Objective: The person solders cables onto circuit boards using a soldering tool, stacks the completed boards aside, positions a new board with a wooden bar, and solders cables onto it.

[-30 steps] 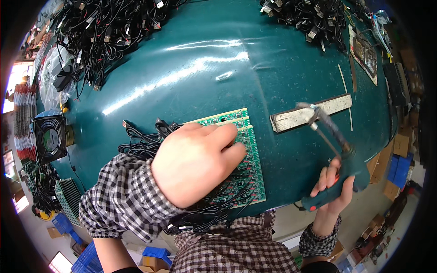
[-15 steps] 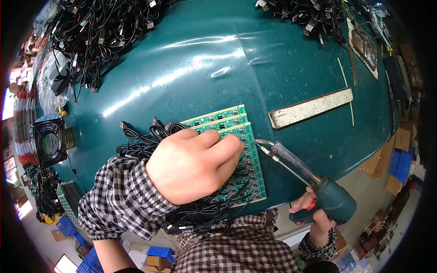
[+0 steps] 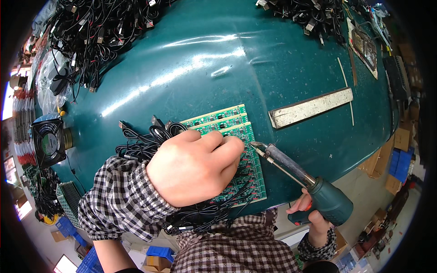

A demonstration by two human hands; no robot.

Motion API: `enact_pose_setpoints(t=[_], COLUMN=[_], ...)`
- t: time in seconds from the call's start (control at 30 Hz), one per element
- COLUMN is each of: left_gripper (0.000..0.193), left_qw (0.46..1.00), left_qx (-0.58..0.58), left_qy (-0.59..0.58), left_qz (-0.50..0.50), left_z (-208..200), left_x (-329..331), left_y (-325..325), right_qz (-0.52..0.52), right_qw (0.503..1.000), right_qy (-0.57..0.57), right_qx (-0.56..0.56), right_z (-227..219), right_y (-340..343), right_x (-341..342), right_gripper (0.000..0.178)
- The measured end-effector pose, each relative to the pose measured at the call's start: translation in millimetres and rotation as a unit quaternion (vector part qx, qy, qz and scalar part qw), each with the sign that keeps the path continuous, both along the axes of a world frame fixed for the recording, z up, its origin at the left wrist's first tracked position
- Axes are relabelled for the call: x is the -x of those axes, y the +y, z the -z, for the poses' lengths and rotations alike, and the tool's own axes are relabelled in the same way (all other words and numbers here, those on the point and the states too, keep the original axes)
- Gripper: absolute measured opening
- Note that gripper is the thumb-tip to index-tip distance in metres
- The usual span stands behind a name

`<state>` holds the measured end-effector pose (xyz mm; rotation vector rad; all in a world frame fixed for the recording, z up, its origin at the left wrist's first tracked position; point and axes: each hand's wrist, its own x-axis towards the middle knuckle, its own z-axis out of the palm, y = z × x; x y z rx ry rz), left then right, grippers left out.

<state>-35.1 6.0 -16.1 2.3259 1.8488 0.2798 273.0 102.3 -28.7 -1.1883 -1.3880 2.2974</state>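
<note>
Green circuit boards (image 3: 256, 179) with pale edges lie overlapped on the table in front of me. My left hand (image 3: 193, 168) rests over them, its fingers bent and pinched near the boards' right side; what the fingertips hold is hidden under the hand. My right hand (image 3: 320, 226) grips a green soldering gun (image 3: 334, 202) with a red trigger. Its metal tip points up and left, at the boards' right edge close to my left fingers. Black USB cables (image 3: 136, 148) lie left of the boards, and more black leads (image 3: 205, 213) run across their near part.
A pale metal bar (image 3: 312, 108) lies right of the boards. Heaps of black cables (image 3: 102, 36) cover the far left, with another pile (image 3: 309, 18) at the far right. A small fan (image 3: 48, 142) stands at the left edge, near stacked boards (image 3: 70, 200).
The soldering gun has moved slightly left, bringing its tip from beside the boards to their right edge. My left hand has shifted a little to the right.
</note>
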Motion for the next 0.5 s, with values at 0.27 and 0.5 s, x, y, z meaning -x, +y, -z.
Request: enact_pose_setpoints(t=[0.27,0.5], left_gripper=[0.033,0.021], left_qw=[1.0,1.0], left_qx=[0.001,0.005], left_qy=[0.004,0.001], left_qz=[0.002,-0.012], left_z=[0.9,-0.3], left_x=[-1.0,-3.1], left_y=[0.6,0.0], right_qz=[-0.024,-0.013], right_qw=[1.0,1.0], right_qy=[-0.004,0.0], right_qx=[-0.014,0.005], right_z=[3.6,2.1], right_y=[1.4,0.2], right_x=[-0.7,1.8], right_gripper=[0.074,0.074])
